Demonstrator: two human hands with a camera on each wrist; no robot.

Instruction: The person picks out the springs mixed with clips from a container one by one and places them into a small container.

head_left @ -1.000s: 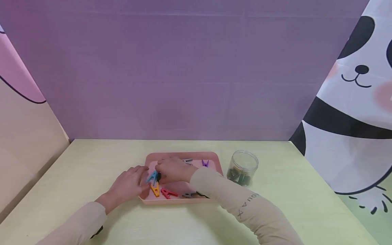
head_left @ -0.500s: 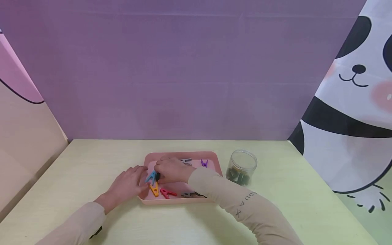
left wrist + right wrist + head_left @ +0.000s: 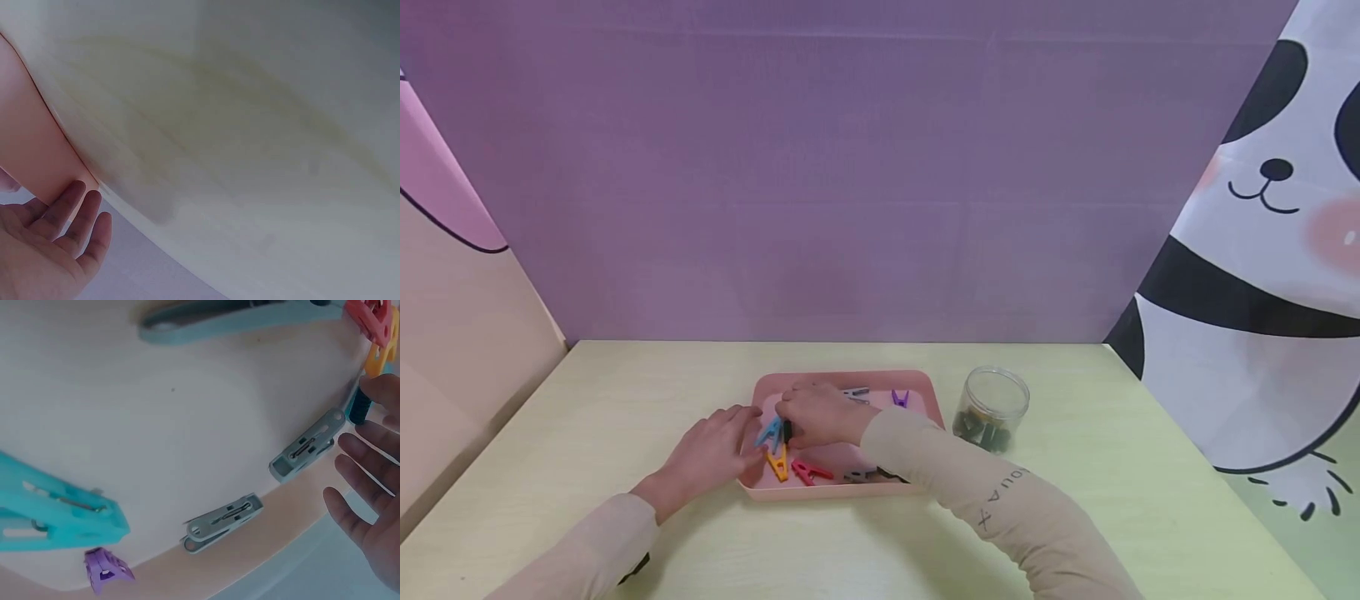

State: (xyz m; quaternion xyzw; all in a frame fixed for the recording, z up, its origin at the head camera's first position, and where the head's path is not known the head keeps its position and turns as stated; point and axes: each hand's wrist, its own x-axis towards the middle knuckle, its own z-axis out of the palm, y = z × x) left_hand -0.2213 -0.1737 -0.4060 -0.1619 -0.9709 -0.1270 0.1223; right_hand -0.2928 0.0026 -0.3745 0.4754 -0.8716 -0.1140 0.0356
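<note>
A shallow pink tray holds several plastic clothespins. My left hand rests at its left side, fingers loosely bent and touching the tray wall in the left wrist view. My right hand reaches into the tray's left part and pinches a dark ribbed piece between thumb and index finger; its full shape is hidden. Right beside it are a blue clothespin and a yellow clothespin. A red clothespin lies nearer the front wall.
Grey clothespins and a purple clothespin lie along the tray's far side. Another grey clothespin is partly under the right sleeve. To the right of the tray stands a clear lidless-looking jar with dark and yellowish pieces inside.
</note>
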